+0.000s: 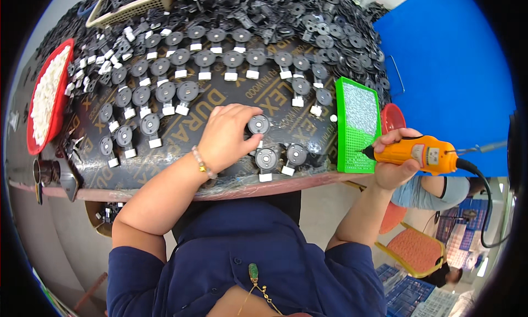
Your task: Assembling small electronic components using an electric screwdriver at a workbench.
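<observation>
Pinching black disc part (258, 124), gripping orange screwdriver (421, 153)

The board (181, 132) is dark brown with tan lettering. On it lie black round parts (258, 124) with white clips. At nine o'clock a red bowl (34, 146) holds white bits. At three o'clock a bright green tray (346, 152) shows a silvery speckled fill; the driver (421, 153) is orange. Shirt (247, 262) navy.

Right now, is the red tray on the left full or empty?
Full. The red tray at the left edge of the board is heaped with small white pieces almost to its rim; hardly any of its floor shows.
</observation>
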Motion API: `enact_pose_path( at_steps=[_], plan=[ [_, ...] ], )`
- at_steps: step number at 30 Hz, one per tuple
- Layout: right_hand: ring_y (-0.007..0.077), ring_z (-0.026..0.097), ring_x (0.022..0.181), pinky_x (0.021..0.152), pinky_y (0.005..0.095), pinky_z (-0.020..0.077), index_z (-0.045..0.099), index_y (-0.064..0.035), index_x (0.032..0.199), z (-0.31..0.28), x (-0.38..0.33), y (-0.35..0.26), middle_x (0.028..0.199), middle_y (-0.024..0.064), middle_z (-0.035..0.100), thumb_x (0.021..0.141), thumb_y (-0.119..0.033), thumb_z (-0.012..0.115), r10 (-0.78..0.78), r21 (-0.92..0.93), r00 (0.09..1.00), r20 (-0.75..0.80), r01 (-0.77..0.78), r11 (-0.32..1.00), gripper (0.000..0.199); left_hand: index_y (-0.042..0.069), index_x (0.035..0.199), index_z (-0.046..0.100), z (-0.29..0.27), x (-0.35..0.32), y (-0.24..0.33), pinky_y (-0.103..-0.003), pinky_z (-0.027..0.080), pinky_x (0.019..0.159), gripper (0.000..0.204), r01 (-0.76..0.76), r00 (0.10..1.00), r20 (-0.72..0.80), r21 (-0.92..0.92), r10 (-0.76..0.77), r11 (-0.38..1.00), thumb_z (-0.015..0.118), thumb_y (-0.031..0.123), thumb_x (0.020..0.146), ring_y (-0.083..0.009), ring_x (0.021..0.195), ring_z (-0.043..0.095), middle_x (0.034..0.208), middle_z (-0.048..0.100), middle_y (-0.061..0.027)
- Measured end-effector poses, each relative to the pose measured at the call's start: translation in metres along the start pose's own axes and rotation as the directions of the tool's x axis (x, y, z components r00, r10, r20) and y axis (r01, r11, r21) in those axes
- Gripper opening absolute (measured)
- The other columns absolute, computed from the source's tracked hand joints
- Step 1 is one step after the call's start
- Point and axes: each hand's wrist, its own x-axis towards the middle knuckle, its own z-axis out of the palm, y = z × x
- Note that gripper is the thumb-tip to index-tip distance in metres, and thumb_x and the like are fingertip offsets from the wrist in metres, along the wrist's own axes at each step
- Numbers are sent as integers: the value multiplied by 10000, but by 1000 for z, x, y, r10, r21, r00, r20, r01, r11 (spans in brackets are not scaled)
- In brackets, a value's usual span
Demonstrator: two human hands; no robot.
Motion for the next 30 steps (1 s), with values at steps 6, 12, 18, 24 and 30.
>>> enact_pose_path(
  at_steps=[6,12,18,24,30],
  plan=[
    [180,597,615,567,296,500,550,-50,1169,-34,-27,17,833,111,624,829,-817,586,68,63,994,-89,-63,996,839,68,1194,668,0,1,2,-427,417,988,442,11,1000,6,10,-11,1000,775,212,791,-301,1131,619,1132,697,-107],
    [185,595,624,579,306,499,541,-58,1173,-39,-33,32,836,104,621,822,-831,576,75,93,989,-131,-63,994,850,68,1200,670,1,-1,2,-424,408,1001,442,9,1000,-1,4,-9,1000,775,201,791,-300,1137,617,1142,696,-100],
    [183,601,631,587,305,499,547,-64,1164,-37,-37,31,836,98,623,823,-830,575,69,117,988,-136,-53,992,839,70,1202,668,1,0,2,-420,403,1006,449,13,1000,9,14,-14,1000,778,200,786,-294,1152,613,1146,694,-96],
    [189,605,624,578,306,510,536,-48,1168,-37,-35,31,819,113,628,799,-834,597,74,125,985,-153,-55,991,870,74,1210,663,0,1,2,-423,400,1012,457,11,1000,17,13,-12,1000,777,200,786,-295,1159,609,1141,690,-97],
    [193,590,613,574,318,494,551,-73,1187,-35,-29,16,843,109,637,821,-846,555,16,198,991,-130,10,980,855,75,1210,662,0,0,1,-424,406,1005,455,13,1000,3,19,-13,1000,770,205,789,-302,1145,611,1128,684,-107]
  ],
)
